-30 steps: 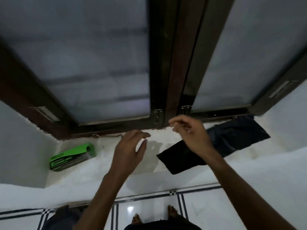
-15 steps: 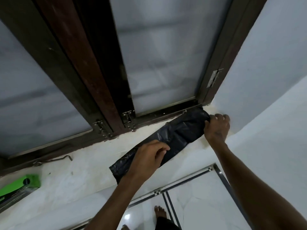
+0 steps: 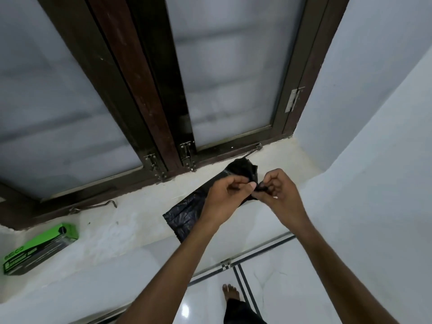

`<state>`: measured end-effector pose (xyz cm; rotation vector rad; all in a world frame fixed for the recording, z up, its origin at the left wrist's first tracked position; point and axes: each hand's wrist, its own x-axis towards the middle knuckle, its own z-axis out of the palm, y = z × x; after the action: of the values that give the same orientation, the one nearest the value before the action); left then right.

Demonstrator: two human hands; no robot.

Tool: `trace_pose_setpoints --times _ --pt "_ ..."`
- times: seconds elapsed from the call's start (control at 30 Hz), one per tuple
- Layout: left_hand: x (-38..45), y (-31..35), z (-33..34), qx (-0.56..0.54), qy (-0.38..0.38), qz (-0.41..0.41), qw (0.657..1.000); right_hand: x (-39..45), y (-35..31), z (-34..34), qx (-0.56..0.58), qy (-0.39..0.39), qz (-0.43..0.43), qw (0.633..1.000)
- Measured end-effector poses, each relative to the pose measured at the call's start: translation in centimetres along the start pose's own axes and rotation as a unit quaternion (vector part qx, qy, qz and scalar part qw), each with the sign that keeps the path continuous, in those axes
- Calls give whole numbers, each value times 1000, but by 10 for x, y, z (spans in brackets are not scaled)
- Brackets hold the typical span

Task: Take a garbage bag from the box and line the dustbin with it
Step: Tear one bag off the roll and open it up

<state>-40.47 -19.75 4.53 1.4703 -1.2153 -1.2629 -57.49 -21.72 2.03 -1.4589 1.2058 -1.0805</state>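
On the sill, centre of view: black garbage bag lies flat on the white window sill, its long axis running from 7 o'clock up to 1 o'clock; far end lifted off the sill between both hands.
Left hand: fingers curled in, thumb pressed against the forefinger, pinching the bag's edge at its upper end; knuckles point to 3 o'clock.
Right hand: fingers curled tight, tips pinching a small bunched bit of the same edge; sits at 3 o'clock of the left hand, thumbs nearly touching.
Gap between hands: very small; a crumple of black plastic shows there.
Bag mouth: cannot tell whether it has parted.
Box: green and black carton, lying on the sill at 9 o'clock of the bag, well apart from it.
Window: dark wooden frame with frosted panes, at 12 o'clock behind the bag; latches at its base.
Floor: pale tile with dark lines, at 6 o'clock; a bare foot stands on it.
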Motion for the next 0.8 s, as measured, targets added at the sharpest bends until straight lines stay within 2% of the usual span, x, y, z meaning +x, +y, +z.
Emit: trace_pose_setpoints --times 0.13,0.3,0.37,0.47,0.6,0.63,0.7,0.73,0.8 --pt "-48 -13 -20 -64 9 2 998 -57 -14 30 -2 -57 11 998" --pt "-127 -49 -56 -92 38 -23 995 -122 -25 68 49 -9 39 998" --pt "-160 -58 -66 -158 72 -55 983 -147 -31 84 92 12 58 994" --pt "-207 -67 -81 -293 134 -110 940 -186 -41 102 224 69 147 961" --pt "-268 -74 -95 -359 199 -108 905 -230 -50 122 340 143 226 902" --pt "-286 -76 -96 -357 212 -113 903 -243 -53 127 354 153 228 894" --pt "-314 -84 -96 -318 238 -108 911 -263 -60 133 340 146 213 904" --pt "-330 -88 -98 -267 264 -79 924 -276 -65 136 316 126 196 920" --pt "-363 -91 -100 -121 323 33 938 -301 -72 141 235 58 141 960"
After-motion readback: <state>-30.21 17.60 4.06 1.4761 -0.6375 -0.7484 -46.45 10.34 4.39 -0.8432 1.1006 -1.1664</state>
